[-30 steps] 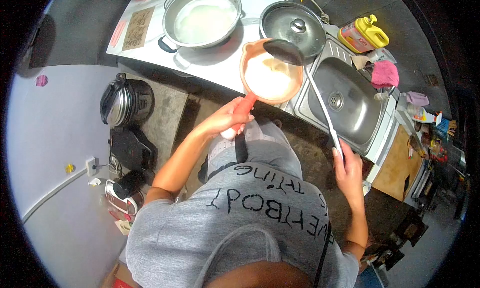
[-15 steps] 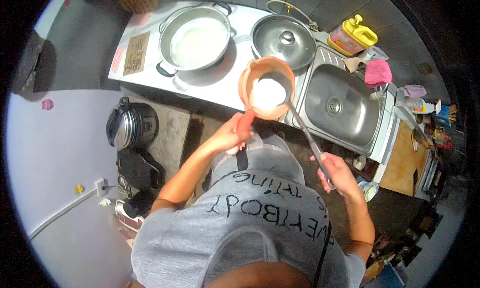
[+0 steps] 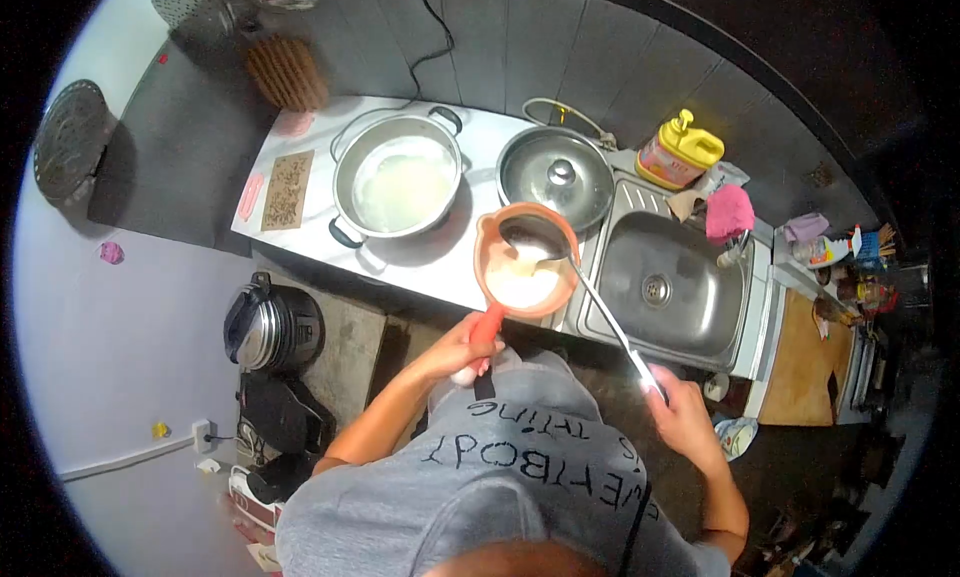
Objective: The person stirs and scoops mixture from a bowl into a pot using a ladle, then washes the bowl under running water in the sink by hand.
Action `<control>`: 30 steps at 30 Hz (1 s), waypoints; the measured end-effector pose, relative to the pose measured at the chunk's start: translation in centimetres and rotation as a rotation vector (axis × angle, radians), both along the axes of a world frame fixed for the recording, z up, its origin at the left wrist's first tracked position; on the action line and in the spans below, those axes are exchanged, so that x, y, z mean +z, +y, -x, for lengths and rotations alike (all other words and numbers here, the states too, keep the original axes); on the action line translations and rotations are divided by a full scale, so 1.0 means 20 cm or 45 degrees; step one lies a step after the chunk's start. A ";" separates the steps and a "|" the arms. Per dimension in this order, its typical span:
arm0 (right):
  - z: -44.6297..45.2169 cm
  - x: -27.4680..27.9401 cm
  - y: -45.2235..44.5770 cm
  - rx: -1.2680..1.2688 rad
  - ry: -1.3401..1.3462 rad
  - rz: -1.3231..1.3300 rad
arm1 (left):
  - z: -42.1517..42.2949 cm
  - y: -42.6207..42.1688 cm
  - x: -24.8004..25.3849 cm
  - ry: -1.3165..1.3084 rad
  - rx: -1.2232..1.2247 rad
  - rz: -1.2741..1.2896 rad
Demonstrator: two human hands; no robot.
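My left hand (image 3: 462, 351) is closed around the red-orange handle of an orange plastic dipper (image 3: 486, 267), held at the counter's front edge. White, milky contents (image 3: 520, 285) fill its lower part. In my right hand (image 3: 684, 413) is the handle end of a long metal ladle (image 3: 607, 312). The ladle's bowl sits inside the dipper near its far wall, and its shaft crosses the dipper's right rim. Left of the dipper, a wide metal pot (image 3: 352, 192) with black handles holds pale, whitish liquid (image 3: 405, 189).
A metal lid (image 3: 562, 173) lies behind the dipper. To the right are a steel sink (image 3: 690, 277), a yellow pump bottle (image 3: 680, 153) and a pink cloth (image 3: 730, 213). A cardboard piece (image 3: 288, 191) lies on the white counter (image 3: 440, 267). A pressure cooker (image 3: 272, 322) stands lower left.
The camera has tipped upward, so the counter appears lower. Inside the dipper, the ladle's bowl has moved toward the far wall and shows more clearly. Both hands keep their holds.
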State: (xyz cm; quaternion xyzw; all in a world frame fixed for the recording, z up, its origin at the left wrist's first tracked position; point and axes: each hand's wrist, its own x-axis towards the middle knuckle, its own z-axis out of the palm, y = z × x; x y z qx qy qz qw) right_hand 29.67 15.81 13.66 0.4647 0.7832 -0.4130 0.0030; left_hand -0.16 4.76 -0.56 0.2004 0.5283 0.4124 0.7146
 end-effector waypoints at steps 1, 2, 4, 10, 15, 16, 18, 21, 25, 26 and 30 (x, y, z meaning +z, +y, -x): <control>0.01 -0.01 0.00 0.027 0.013 -0.089 | 0.01 0.00 0.03 -0.012 -0.004 0.018; 0.03 -0.03 0.00 0.056 0.025 -0.177 | 0.01 -0.01 0.02 -0.034 -0.002 0.010; 0.05 -0.11 0.00 0.132 0.031 -0.369 | 0.02 -0.03 0.01 -0.075 0.024 0.005; 0.21 -0.16 -0.02 0.249 -0.131 -0.627 | 0.09 -0.10 0.08 -0.060 0.168 0.004; 0.39 -0.04 0.04 -0.222 0.075 0.975 | 0.22 -0.19 0.15 0.284 0.228 -0.041; 0.41 -0.04 0.07 -0.322 0.214 1.259 | 0.25 -0.22 0.15 0.355 0.244 -0.063; 0.51 0.00 0.09 -0.315 0.244 1.430 | 0.32 -0.26 0.11 0.403 0.277 -0.119; 0.62 0.06 0.04 -0.242 0.237 1.387 | 0.41 -0.29 0.15 0.412 0.303 -0.092; 0.68 0.12 -0.04 -0.027 0.174 0.851 | 0.44 -0.33 0.15 0.300 0.409 -0.096; 0.68 0.13 -0.05 -0.012 0.147 0.657 | 0.44 -0.33 0.15 0.292 0.414 -0.091; 0.65 0.12 -0.10 0.202 0.152 -0.196 | 0.40 -0.33 0.19 0.083 0.528 -0.116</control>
